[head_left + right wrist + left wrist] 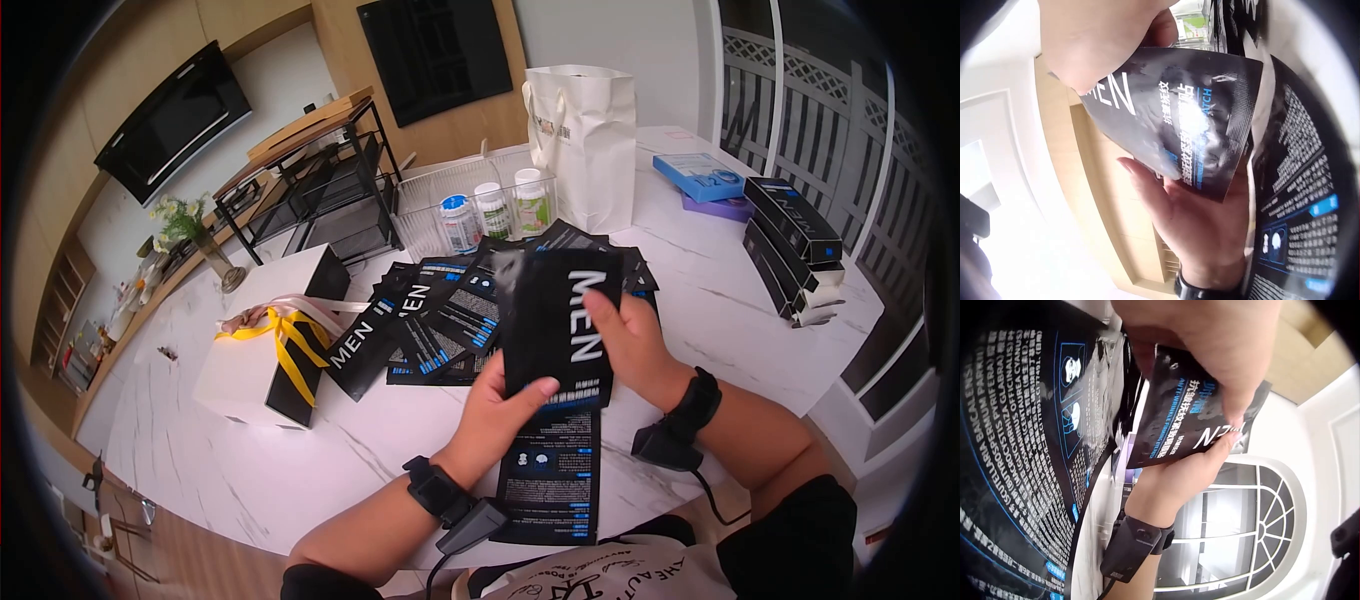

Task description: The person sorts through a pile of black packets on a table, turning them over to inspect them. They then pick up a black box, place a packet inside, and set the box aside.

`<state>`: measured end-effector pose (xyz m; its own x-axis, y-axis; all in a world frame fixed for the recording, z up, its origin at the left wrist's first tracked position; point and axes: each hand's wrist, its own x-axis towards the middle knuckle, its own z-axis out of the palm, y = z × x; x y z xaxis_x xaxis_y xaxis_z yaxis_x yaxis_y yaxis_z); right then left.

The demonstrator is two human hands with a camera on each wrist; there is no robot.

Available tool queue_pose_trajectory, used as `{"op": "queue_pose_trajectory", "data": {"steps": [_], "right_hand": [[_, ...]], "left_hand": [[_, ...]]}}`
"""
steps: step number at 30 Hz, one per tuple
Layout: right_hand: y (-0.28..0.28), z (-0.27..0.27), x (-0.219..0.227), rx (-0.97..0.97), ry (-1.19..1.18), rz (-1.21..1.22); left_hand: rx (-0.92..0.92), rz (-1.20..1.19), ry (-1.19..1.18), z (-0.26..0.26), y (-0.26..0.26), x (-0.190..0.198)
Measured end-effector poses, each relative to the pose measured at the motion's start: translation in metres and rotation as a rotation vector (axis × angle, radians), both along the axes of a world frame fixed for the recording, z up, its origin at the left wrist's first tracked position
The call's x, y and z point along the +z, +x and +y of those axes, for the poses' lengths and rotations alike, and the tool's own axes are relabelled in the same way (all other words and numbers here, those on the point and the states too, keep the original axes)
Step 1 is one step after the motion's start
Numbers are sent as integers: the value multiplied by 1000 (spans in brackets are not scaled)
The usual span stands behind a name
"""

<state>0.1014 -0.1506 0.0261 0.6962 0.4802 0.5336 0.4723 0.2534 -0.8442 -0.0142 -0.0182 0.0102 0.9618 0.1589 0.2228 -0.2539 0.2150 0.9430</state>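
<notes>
Both hands hold a black sachet (545, 315) with "MEN" in large white letters, raised over the table. My left hand (497, 405) grips its lower left edge, thumb on the printed face and fingers behind. On the opposite edge my right hand (640, 345) pinches it, thumb across the lettering. The right wrist view shows the sachet's glossy face (1210, 119) bowed between the hands. Below, another black sachet (550, 480) lies text side up towards the table's near edge. Behind the hands spreads a pile of similar sachets (460, 310), partly hidden by the held one.
A white and black box (250, 380) with yellow and pink ribbons stands left. Behind the pile, a clear bin (420, 205) holds three bottles beside a white paper bag (590, 150). Black cartons (790, 245) and a blue box (697, 177) sit right on the marble-patterned table (330, 480).
</notes>
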Motion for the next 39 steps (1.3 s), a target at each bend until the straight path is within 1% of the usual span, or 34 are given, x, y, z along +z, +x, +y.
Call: {"op": "queue_pose_trajectory", "data": {"steps": [1,2,4,6,8,9,12,14,16,17,18,20,21,22,24,25,28,29,30,32,33,34,35,36,37,38,39], "right_hand": [[5,-2,0,21,0,116],[5,-2,3,34,78,209],[8,-3,5,19,102,255],[10,-3,6,13,115,252],[11,-2,7,8,127,250],[11,-2,8,-7,129,277],[18,-2,4,-19,113,344],[21,-1,3,13,191,463],[27,-2,3,18,268,553],[29,-4,6,21,301,566],[31,-6,10,24,334,579],[40,-12,15,39,398,603],[42,-15,18,42,414,610],[42,-17,22,46,430,617],[40,-18,25,24,433,606],[39,-17,26,24,416,589],[21,-13,32,65,370,565],[17,-11,30,105,344,572],[14,-10,29,146,318,578],[9,-10,26,144,185,521],[8,-10,26,153,155,505],[7,-11,27,161,125,489],[7,-11,28,159,126,489],[7,-11,29,142,108,434],[7,-11,29,127,89,379],[8,-10,28,126,90,379],[10,-9,25,102,52,342]], "left_hand": [[-52,93,38,-1,-1,2],[-51,93,38,-1,0,1],[-166,121,211,-1,2,-4],[-167,119,169,-3,2,-4],[-44,137,62,-3,4,-7],[-43,136,62,-2,5,-8],[42,82,-52,-1,7,-12],[43,80,-57,-3,6,-11],[242,-31,10,-4,7,-16],[289,-97,46,-5,7,-15],[289,-98,45,-4,6,-15],[209,-75,184,-1,2,-14],[72,-108,420,3,2,-16],[-58,-6,790,3,-1,-6],[-63,-288,1152,-9,-6,-2],[-108,-250,1340,-10,-11,-5],[-71,-253,1404,-10,-10,-11],[-93,-166,1370,-11,-10,-9],[-93,-166,1371,-8,-7,-10],[-104,-103,1056,-3,0,-12],[-78,-27,691,0,1,-10],[38,-172,461,-2,-2,-12],[33,-86,214,3,1,-10],[29,0,-32,10,2,-6],[56,-40,-98,11,2,-5],[55,-40,-98,11,-1,-4],[32,6,-18,10,-4,0]]}}
